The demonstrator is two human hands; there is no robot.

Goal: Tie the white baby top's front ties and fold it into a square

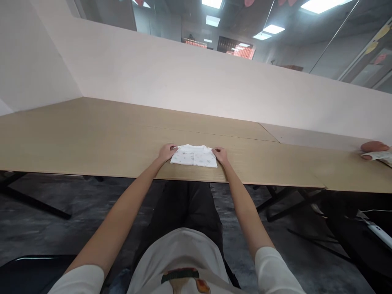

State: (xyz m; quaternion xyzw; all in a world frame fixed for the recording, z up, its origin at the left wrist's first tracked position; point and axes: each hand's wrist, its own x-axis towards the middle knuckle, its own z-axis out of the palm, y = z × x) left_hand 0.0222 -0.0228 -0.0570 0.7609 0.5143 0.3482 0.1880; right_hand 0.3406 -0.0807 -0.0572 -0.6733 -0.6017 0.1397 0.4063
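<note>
A small white shirt (193, 157) with a sparse printed pattern lies folded into a compact rectangle near the table's front edge. Its rounded neckline faces the wall. My left hand (167, 152) pinches the upper left corner of the shirt, thumb on top. At the opposite upper corner, my right hand (220, 154) grips the cloth the same way. The fingertips under the fabric are partly hidden.
The light wood table (101, 134) runs along a white wall (183, 77) with glass above. At the far right, what looks like another person's hand (375, 147) is by a white patterned cloth (381, 156). Dark chairs (36, 271) stand below.
</note>
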